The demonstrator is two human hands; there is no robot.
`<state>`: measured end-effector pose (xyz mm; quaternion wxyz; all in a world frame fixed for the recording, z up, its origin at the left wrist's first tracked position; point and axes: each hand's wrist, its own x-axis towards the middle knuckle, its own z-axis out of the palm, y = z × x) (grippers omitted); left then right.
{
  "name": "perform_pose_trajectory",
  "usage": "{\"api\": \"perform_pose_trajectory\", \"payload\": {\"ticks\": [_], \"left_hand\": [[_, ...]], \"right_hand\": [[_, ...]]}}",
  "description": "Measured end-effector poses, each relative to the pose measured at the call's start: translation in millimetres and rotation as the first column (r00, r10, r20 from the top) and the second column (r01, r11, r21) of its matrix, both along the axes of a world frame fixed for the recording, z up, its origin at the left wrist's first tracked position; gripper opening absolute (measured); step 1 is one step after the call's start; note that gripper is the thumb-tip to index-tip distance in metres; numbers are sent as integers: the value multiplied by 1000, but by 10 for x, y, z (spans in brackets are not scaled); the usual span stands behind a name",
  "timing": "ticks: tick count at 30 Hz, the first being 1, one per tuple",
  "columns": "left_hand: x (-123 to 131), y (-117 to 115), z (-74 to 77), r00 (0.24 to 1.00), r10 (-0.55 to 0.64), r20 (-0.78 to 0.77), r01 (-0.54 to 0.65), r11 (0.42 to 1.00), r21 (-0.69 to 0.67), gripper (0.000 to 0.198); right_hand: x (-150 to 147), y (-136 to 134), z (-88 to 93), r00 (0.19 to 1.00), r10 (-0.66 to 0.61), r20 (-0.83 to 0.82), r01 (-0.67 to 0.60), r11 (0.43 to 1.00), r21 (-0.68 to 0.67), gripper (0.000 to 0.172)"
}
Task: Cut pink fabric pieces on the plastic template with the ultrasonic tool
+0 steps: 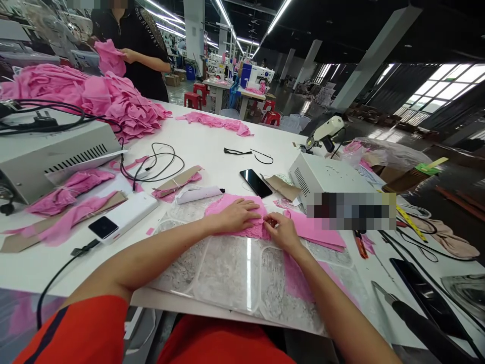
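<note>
A pink lace-edged fabric piece (217, 203) lies on a clear plastic sheet (227, 268) in front of me. My left hand (239, 215) rests flat on it with fingers stretched to the right. At its right edge, my right hand (282, 230) pinches the fabric between thumb and fingertips. Just right of that hand is a stack of flat pink fabric (322, 230). More pink fabric (299, 280) shows beneath my right forearm.
A black phone (256, 183) lies beyond my hands. Grey metal boxes stand left (56, 151) and right (326, 174). A white power bank (129, 217) has a cable. Behind a pink fabric heap (87, 96), a person (140, 55) holds pink fabric. Red-handled cutters (359, 244) lie right.
</note>
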<state>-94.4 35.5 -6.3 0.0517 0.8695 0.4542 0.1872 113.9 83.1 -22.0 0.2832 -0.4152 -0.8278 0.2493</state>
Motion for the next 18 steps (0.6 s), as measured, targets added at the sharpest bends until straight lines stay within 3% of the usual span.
{"api": "perform_pose_trajectory", "payload": {"ticks": [9,18], "left_hand": [[265,162,181,990,99,101,-97,995,-25,17],[294,230,39,986,117,121,-109,992,-70,14]], "right_hand": [[5,-41,-5,995,-30,-97,25,999,-47,13],[-13,-68,13,965,-155,-214,116,976,-187,17]]}}
